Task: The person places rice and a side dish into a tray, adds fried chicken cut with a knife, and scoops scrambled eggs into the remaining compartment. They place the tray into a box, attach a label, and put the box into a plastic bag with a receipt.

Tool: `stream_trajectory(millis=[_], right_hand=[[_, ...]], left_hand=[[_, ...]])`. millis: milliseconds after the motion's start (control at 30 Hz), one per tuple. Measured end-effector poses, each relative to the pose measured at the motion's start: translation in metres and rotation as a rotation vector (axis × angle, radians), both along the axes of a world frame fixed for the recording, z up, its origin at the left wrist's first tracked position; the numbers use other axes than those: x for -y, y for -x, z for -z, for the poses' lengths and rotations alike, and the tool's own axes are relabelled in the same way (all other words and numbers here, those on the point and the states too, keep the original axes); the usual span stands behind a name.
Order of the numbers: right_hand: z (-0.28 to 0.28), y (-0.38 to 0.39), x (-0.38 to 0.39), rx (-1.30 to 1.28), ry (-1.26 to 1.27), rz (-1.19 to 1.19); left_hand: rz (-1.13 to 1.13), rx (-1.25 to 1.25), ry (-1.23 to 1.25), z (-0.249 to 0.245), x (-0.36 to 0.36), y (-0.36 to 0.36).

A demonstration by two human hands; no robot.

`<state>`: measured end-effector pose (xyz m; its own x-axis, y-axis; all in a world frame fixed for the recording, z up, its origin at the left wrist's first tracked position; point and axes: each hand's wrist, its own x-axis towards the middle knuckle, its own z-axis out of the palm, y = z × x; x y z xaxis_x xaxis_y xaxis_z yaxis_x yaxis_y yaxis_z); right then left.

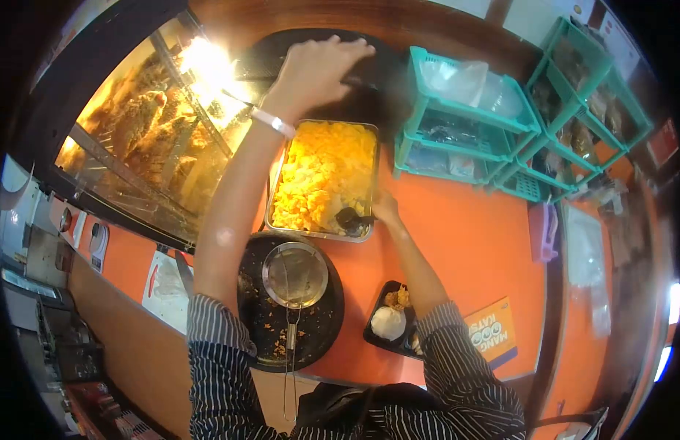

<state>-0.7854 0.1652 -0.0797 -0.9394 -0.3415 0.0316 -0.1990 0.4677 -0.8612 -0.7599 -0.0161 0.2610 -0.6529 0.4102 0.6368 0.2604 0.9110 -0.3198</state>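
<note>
Orange worktop, lit warm, with a glass display case of fried pieces along its left edge.

- Near edge: round black tray, crumb-strewn, with a wire strainer lying on it, handle pointing back at the person. Just right of it is a black meal box holding a white rice mound. Printed card toward the near right corner.
- Open room: bare orange stretch right of centre, between the meal box and the far baskets.
- Middle: steel pan of yellow food, long axis running near to far and tipped slightly right. Its near rim is just beside the round tray.
- Right hand at the pan's near right corner, closed around the handle of a black scoop. The scoop's bowl points left into the food and its handle runs right to the hand.
- Far edge: left hand, white wristband on the arm, fingers spread flat, palm down, on a dark tray past the pan's far end.
- Far right corner: stacked teal baskets of bagged items, close beside the pan's far right corner.
</note>
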Motion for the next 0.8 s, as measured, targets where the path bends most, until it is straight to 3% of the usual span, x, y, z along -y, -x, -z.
stream_trajectory(millis=[67,200,267,300,333,400,467,500,567,600,667,700,800], right_hand=[[-0.014,-0.007,0.001,0.029,-0.183,0.010],[-0.022,-0.018,0.006,-0.061,-0.165,0.100],[-0.029,-0.017,0.004,0.005,-0.182,0.033],[-0.019,-0.013,0.005,0.024,-0.192,0.040],[-0.009,-0.011,0.006,0.011,-0.179,0.043],[0.012,-0.007,0.009,-0.015,-0.153,0.048],[0.042,0.000,0.009,-0.215,-0.095,0.089],[0.020,-0.008,0.002,-0.221,-0.091,0.117],[-0.041,-0.041,-0.016,0.198,-0.072,0.090],[-0.034,-0.045,-0.026,0.196,-0.065,0.134],[-0.007,-0.047,-0.054,-0.332,0.044,0.130],[-0.051,-0.058,-0.079,0.156,0.092,0.074],[-0.069,-0.046,-0.154,0.247,0.286,0.011]], left_hand=[[-0.071,0.123,-0.043,-0.024,0.007,0.015],[-0.139,0.149,-0.023,-0.050,-0.001,0.057],[-0.105,0.220,-0.205,-0.060,-0.004,0.065],[-0.052,0.061,-0.092,-0.041,0.014,0.097],[-0.052,0.053,-0.091,-0.035,0.012,0.099],[-0.147,0.029,-0.273,-0.032,0.000,0.093],[-0.111,-0.158,-0.200,-0.026,-0.002,0.081],[-0.067,-0.269,-0.184,-0.021,0.001,0.078],[-0.060,-0.239,-0.233,-0.020,0.002,0.062],[-0.038,-0.210,-0.225,-0.017,0.010,0.065],[-0.010,-0.261,-0.139,-0.021,0.009,0.048],[-0.017,-0.272,-0.126,-0.019,0.012,0.045],[-0.020,-0.278,-0.122,-0.014,0.004,0.029]])
